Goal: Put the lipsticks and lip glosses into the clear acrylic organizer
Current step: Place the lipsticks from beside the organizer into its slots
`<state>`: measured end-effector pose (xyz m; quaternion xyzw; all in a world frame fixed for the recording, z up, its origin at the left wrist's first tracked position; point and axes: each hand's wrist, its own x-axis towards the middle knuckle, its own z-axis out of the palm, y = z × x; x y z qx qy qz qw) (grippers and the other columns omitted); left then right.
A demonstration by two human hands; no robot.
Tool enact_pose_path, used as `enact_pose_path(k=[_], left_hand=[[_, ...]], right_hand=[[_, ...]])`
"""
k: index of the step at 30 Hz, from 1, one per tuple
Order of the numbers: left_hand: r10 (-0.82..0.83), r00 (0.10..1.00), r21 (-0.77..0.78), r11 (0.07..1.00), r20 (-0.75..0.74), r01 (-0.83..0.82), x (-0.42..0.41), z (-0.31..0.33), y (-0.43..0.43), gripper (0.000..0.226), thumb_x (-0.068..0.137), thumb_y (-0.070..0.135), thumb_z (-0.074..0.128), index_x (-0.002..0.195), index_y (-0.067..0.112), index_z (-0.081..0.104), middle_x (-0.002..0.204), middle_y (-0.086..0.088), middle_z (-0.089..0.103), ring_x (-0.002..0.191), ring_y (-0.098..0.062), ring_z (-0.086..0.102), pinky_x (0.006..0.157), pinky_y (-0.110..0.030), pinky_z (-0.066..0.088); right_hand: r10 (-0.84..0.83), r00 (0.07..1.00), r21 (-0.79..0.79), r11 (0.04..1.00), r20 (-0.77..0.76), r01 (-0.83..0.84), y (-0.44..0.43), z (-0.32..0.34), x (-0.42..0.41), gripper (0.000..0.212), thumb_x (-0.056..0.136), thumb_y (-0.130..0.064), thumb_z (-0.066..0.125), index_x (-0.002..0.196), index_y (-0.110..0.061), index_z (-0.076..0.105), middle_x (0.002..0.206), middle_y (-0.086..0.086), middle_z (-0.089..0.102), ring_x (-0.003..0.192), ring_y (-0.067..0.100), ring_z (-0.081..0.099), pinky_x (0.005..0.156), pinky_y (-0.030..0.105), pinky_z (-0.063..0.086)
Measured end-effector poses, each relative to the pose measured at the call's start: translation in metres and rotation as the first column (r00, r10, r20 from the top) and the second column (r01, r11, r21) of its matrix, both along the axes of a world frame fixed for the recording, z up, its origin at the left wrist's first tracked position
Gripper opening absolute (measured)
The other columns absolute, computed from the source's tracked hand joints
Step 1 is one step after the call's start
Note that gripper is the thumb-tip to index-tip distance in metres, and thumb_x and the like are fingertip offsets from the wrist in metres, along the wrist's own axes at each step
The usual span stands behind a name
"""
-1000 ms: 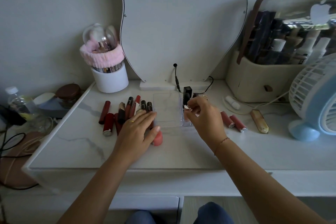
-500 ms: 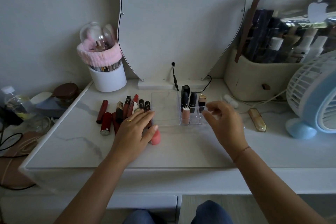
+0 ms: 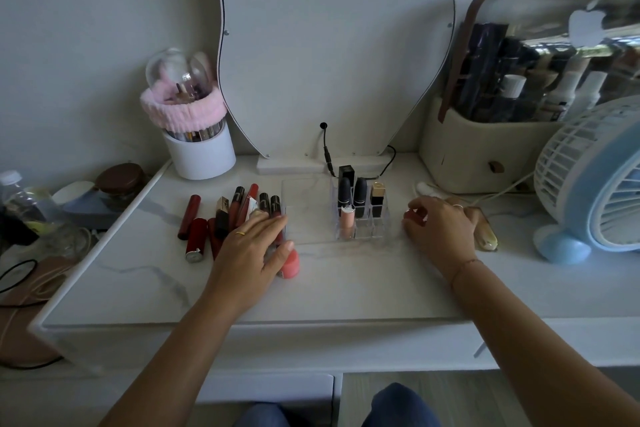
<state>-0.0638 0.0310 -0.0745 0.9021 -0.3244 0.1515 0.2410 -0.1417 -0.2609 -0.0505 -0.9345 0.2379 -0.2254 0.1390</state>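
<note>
The clear acrylic organizer [image 3: 379,230] stands mid-table in front of the mirror. Its right-hand slots hold several upright lipsticks [image 3: 360,192] and a pink lip gloss [image 3: 347,218]; its left half shows nothing inside. A pile of red and dark lip glosses and lipsticks [image 3: 221,218] lies to its left. My left hand [image 3: 249,250] rests flat on that pile and on the organizer's left edge. My right hand [image 3: 441,230] is right of the organizer, fingers curled down on a red lipstick [image 3: 412,218] on the table; most of it is hidden.
A coral round pot [image 3: 290,264] sits by my left thumb. A gold-capped tube [image 3: 486,237] lies beyond my right hand, with a blue fan [image 3: 595,184] at far right. A white brush cup [image 3: 201,152] and cream cosmetics case [image 3: 478,156] stand at the back.
My right hand left the organizer's slots and moved right, down onto the red lipsticks lying there. The pink gloss now stands in the front slot. My left hand stayed put.
</note>
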Motion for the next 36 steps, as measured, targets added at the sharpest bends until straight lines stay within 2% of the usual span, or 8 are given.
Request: enact_pose_path(k=[3, 5, 9, 12, 19, 26, 32, 36], left_hand=[[-0.009, 1.0, 0.0, 1.0, 0.009, 0.009, -0.001, 0.001, 0.0, 0.06, 0.091, 0.055, 0.028, 0.138, 0.02, 0.043, 0.139, -0.002, 0.05, 0.135, -0.016, 0.033, 0.109, -0.037, 0.029], [-0.005, 1.0, 0.012, 1.0, 0.012, 0.005, -0.001, 0.0, 0.0, 0.061, 0.09, 0.055, 0.027, 0.139, 0.021, 0.042, 0.14, -0.001, 0.049, 0.136, -0.015, 0.032, 0.108, -0.033, 0.026], [0.004, 1.0, 0.021, 1.0, 0.015, -0.004, 0.0, -0.002, 0.0, 0.057, 0.092, 0.053, 0.03, 0.139, 0.023, 0.041, 0.141, -0.001, 0.048, 0.136, -0.014, 0.031, 0.106, -0.03, 0.022], [0.007, 1.0, 0.014, 1.0, 0.014, -0.007, 0.0, -0.002, 0.0, 0.055, 0.092, 0.051, 0.033, 0.138, 0.023, 0.042, 0.141, -0.002, 0.048, 0.135, -0.014, 0.032, 0.105, -0.03, 0.022], [-0.013, 1.0, 0.003, 1.0, 0.027, 0.013, -0.001, 0.001, 0.0, 0.058, 0.091, 0.053, 0.03, 0.136, 0.019, 0.046, 0.137, -0.004, 0.052, 0.134, -0.018, 0.037, 0.105, -0.033, 0.027], [-0.014, 1.0, -0.001, 1.0, 0.025, 0.014, -0.002, 0.002, 0.0, 0.06, 0.091, 0.054, 0.029, 0.136, 0.018, 0.046, 0.136, -0.004, 0.053, 0.133, -0.019, 0.037, 0.105, -0.035, 0.029], [-0.024, 0.999, -0.012, 1.0, 0.024, 0.025, -0.002, 0.003, -0.001, 0.057, 0.092, 0.051, 0.032, 0.135, 0.016, 0.048, 0.134, -0.006, 0.054, 0.131, -0.02, 0.04, 0.105, -0.042, 0.037], [-0.011, 0.999, 0.01, 1.0, 0.031, 0.011, 0.0, 0.0, 0.0, 0.058, 0.092, 0.052, 0.03, 0.137, 0.019, 0.044, 0.137, -0.004, 0.051, 0.133, -0.018, 0.037, 0.105, -0.036, 0.03]], right_hand=[[0.058, 0.99, 0.091, 0.993, 0.129, -0.07, 0.004, 0.005, -0.003, 0.024, 0.085, -0.03, 0.061, 0.107, -0.021, 0.065, 0.099, 0.0, 0.068, 0.096, 0.023, 0.057, 0.092, 0.04, 0.036], [0.127, 0.959, 0.161, 0.972, 0.253, -0.171, 0.009, 0.012, -0.007, 0.025, 0.083, -0.025, 0.065, 0.106, -0.017, 0.065, 0.093, -0.002, 0.067, 0.087, 0.017, 0.06, 0.084, 0.035, 0.047], [0.17, 0.891, 0.286, 0.907, 0.421, -0.309, 0.027, 0.026, -0.012, 0.021, 0.079, -0.02, 0.069, 0.1, -0.018, 0.064, 0.081, -0.009, 0.066, 0.072, 0.006, 0.063, 0.07, 0.022, 0.054], [0.201, 0.868, 0.36, 0.849, 0.455, -0.386, 0.041, 0.032, -0.008, 0.024, 0.079, -0.018, 0.07, 0.101, -0.014, 0.063, 0.077, -0.003, 0.07, 0.07, 0.005, 0.065, 0.07, 0.016, 0.054], [0.227, 0.859, 0.398, 0.812, 0.458, -0.427, 0.059, 0.032, 0.002, 0.024, 0.079, -0.013, 0.071, 0.101, -0.011, 0.063, 0.075, -0.001, 0.071, 0.074, 0.007, 0.067, 0.076, 0.023, 0.055], [0.222, 0.859, 0.36, 0.838, 0.462, -0.41, 0.062, 0.025, 0.009, 0.025, 0.077, -0.01, 0.072, 0.1, -0.012, 0.064, 0.074, -0.017, 0.062, 0.071, -0.01, 0.061, 0.069, 0.008, 0.049], [0.234, 0.898, 0.281, 0.894, 0.373, -0.349, 0.061, 0.011, 0.01, 0.019, 0.076, -0.014, 0.072, 0.092, -0.016, 0.062, 0.083, -0.007, 0.063, 0.078, 0.01, 0.061, 0.076, 0.033, 0.052], [0.24, 0.902, 0.222, 0.917, 0.359, -0.332, 0.059, 0.009, 0.01, 0.015, 0.076, -0.017, 0.072, 0.089, -0.017, 0.065, 0.082, -0.007, 0.063, 0.08, 0.012, 0.058, 0.081, 0.038, 0.049]])
